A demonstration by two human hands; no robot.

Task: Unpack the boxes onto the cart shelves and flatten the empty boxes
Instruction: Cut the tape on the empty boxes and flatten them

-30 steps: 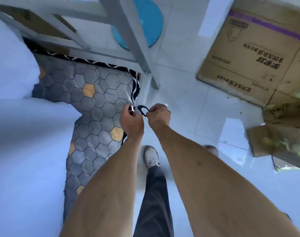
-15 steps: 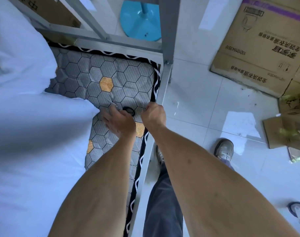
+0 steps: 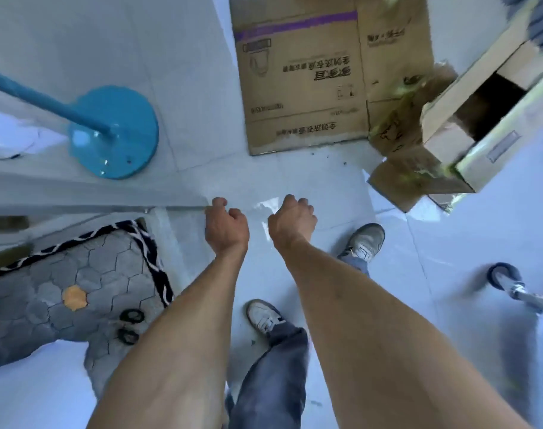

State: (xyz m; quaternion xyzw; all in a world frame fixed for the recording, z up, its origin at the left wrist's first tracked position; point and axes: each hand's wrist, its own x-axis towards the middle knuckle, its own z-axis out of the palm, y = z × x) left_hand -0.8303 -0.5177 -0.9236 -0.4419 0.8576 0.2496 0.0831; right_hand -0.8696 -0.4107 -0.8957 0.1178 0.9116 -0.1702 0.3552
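Both the left hand and right hand hang over the floor, fingers loosely curled, holding nothing. A flattened box lies ahead.

Bare floor ahead of my grips; flattened box beyond, open box to R, shelf rail L.

Two black rings (side by side), one flattened box, one open box, two shoes.

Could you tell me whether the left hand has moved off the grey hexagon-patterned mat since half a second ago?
Yes. The left hand has left the grey hexagon-patterned mat, moving rightwards out past its black-and-white edge to hang over the white tiled floor.
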